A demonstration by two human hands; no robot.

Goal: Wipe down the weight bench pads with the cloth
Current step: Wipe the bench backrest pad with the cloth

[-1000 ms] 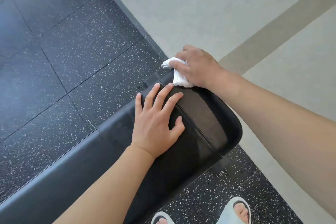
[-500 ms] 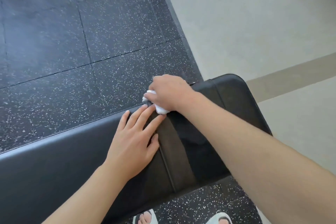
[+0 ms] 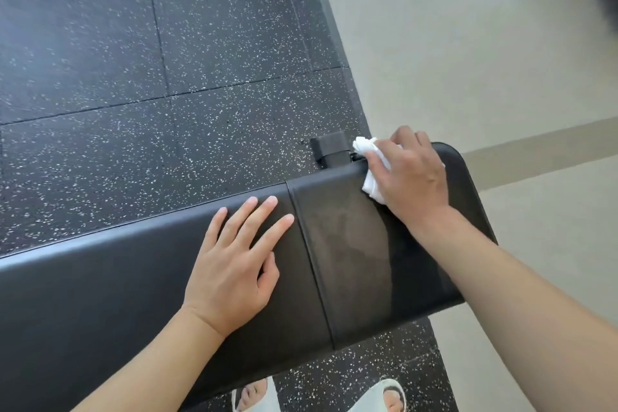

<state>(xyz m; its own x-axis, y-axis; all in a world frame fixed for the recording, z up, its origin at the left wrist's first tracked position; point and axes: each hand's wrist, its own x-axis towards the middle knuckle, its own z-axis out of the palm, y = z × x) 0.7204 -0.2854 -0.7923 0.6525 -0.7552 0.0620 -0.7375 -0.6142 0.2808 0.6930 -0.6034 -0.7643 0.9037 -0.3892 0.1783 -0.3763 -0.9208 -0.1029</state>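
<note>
The black weight bench pad (image 3: 351, 254) runs from the lower left to the right, with a stitched seam across its end section. My right hand (image 3: 409, 174) presses a crumpled white cloth (image 3: 371, 174) onto the pad's far edge near its rounded end. My left hand (image 3: 234, 264) lies flat on the pad left of the seam, fingers spread, holding nothing. A faint damp smear shows on the pad between my two hands.
A black bench frame bracket (image 3: 329, 149) sticks out past the pad's far edge, beside the cloth. Speckled black rubber floor tiles (image 3: 167, 77) lie beyond the bench, and pale smooth flooring (image 3: 468, 60) to the right. My feet in light sandals (image 3: 381, 396) stand below the pad.
My right hand slid the cloth to the right along the pad's far edge, away from my left hand. The view shifted, so the bracket now shows. My left hand stays flat.
</note>
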